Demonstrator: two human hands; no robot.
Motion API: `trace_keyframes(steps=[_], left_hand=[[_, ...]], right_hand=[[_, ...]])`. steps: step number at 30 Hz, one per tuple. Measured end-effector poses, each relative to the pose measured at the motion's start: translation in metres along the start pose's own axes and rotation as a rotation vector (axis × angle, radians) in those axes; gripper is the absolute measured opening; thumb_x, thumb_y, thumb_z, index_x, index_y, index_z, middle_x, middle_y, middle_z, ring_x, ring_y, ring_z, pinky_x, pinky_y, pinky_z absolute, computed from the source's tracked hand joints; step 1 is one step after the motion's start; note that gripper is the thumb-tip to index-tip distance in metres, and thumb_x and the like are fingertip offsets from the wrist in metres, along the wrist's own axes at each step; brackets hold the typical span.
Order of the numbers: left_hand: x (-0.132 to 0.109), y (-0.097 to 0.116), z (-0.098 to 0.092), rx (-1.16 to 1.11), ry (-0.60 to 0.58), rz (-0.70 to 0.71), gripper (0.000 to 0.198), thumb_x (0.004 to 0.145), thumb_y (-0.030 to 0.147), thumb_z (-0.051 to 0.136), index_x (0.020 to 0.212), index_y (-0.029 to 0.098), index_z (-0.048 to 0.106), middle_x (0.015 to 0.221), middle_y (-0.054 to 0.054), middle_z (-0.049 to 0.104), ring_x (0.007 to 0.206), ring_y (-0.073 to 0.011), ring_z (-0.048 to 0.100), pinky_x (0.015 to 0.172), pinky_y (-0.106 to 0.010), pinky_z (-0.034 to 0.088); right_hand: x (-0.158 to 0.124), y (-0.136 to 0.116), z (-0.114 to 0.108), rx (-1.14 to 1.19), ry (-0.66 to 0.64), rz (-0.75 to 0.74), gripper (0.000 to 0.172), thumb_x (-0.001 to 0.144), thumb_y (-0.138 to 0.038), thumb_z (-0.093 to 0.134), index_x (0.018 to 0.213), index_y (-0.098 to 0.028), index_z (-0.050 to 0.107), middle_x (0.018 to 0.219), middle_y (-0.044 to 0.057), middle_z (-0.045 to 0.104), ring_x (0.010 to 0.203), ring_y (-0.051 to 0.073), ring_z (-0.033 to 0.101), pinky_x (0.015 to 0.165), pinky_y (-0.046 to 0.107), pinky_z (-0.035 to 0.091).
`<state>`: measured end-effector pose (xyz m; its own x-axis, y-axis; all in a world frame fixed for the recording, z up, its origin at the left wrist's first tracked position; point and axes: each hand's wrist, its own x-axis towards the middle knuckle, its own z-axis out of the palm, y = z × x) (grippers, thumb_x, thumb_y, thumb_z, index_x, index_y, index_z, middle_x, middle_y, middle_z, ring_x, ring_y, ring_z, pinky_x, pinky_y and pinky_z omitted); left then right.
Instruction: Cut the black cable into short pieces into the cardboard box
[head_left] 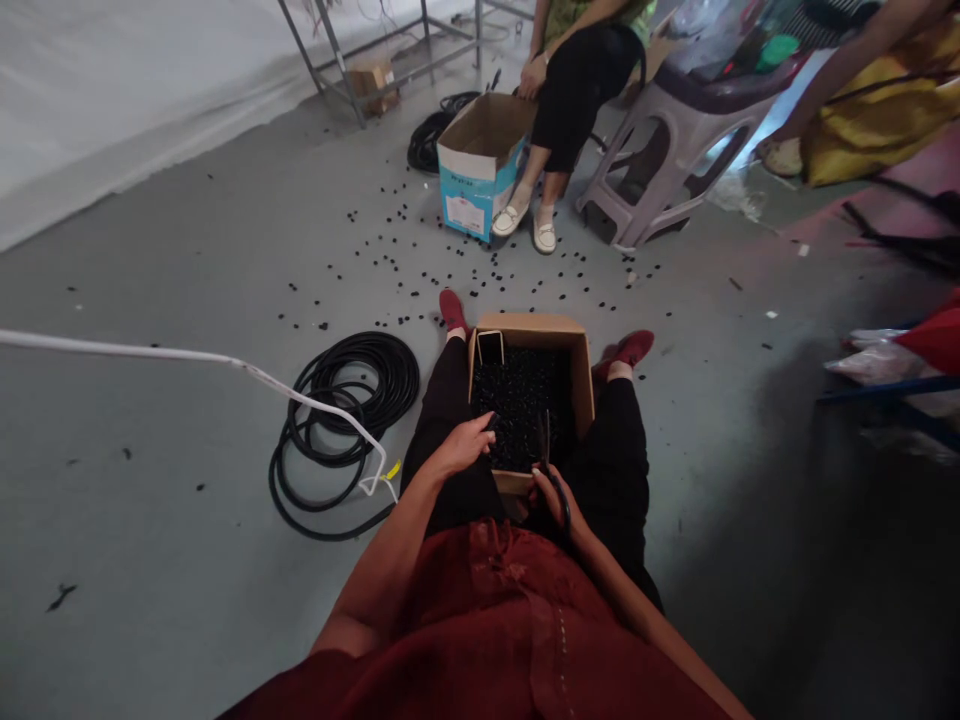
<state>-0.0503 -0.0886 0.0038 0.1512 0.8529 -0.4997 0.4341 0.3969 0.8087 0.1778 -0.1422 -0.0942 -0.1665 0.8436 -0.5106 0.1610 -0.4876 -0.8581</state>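
Observation:
Between my legs stands an open cardboard box (586, 385) filled with small black pieces (517, 395). A phone-like dark rectangle with a light rim (490, 349) leans in its far left corner. Over the near left edge, my left hand (466, 445) is closed on a small black piece (492, 423); its full length is hidden by the fingers. At the near right edge, my right hand (553, 492) grips a pair of scissors (545, 440), blades pointing away over the box. A coil of black hose (394, 370) lies on the floor left of my leg, one end running under my left forearm.
A white cable (187, 355) crosses from the left. Black bits (386, 260) litter the floor ahead. Beyond them, a seated person (592, 80) has a hand at a blue-and-white box (465, 190), beside a grey plastic stool (660, 150). A blue-framed item (892, 390) stands right.

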Motion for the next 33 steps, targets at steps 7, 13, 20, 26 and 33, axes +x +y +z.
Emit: trace_keyframes(steps=[7,13,20,26,33], left_hand=[[-0.003,0.005,0.003,-0.177,-0.142,-0.052,0.063,0.086,0.032,0.044,0.145,0.014,0.035,0.081,-0.001,0.063,0.056,-0.0081,0.053,0.057,-0.021,0.042],[0.016,0.006,0.014,-0.007,0.020,-0.055,0.038,0.089,0.037,0.036,0.095,0.012,0.064,0.061,0.003,0.051,0.052,-0.0085,0.042,0.054,-0.022,0.035],[0.030,0.022,0.018,-0.054,-0.012,-0.051,0.038,0.087,0.038,0.041,0.104,0.012,0.063,0.072,0.000,0.060,0.057,-0.0090,0.047,0.058,-0.022,0.039],[0.024,0.032,0.026,-0.075,0.115,-0.068,0.052,0.088,0.035,0.044,0.131,0.008,0.054,0.085,-0.005,0.068,0.064,-0.0101,0.055,0.063,-0.022,0.046],[0.005,0.024,0.023,0.164,0.155,0.044,0.041,0.089,0.030,0.049,0.125,0.016,0.063,0.120,-0.008,0.067,0.104,-0.0190,0.062,0.095,-0.029,0.045]], right_hand=[[0.001,-0.005,0.000,0.028,-0.036,0.022,0.049,0.077,-0.060,0.058,0.104,-0.019,0.056,0.072,0.003,0.060,0.059,0.018,0.056,0.053,0.032,0.048],[0.006,-0.008,-0.003,0.170,-0.033,0.125,0.059,0.071,-0.066,0.061,0.106,-0.020,0.052,0.066,-0.001,0.058,0.051,0.014,0.053,0.047,0.027,0.045],[0.018,-0.014,-0.018,0.004,-0.178,0.042,0.058,0.078,-0.060,0.055,0.119,-0.020,0.051,0.095,0.006,0.065,0.078,0.019,0.063,0.072,0.033,0.052],[0.024,-0.038,-0.038,-0.239,-0.342,-0.120,0.049,0.081,-0.049,0.054,0.120,-0.019,0.048,0.105,0.008,0.063,0.097,0.021,0.060,0.088,0.033,0.046],[0.006,-0.060,-0.041,-0.409,-0.397,-0.133,0.052,0.078,-0.043,0.061,0.123,-0.020,0.047,0.110,0.008,0.062,0.097,0.023,0.059,0.087,0.035,0.045]])
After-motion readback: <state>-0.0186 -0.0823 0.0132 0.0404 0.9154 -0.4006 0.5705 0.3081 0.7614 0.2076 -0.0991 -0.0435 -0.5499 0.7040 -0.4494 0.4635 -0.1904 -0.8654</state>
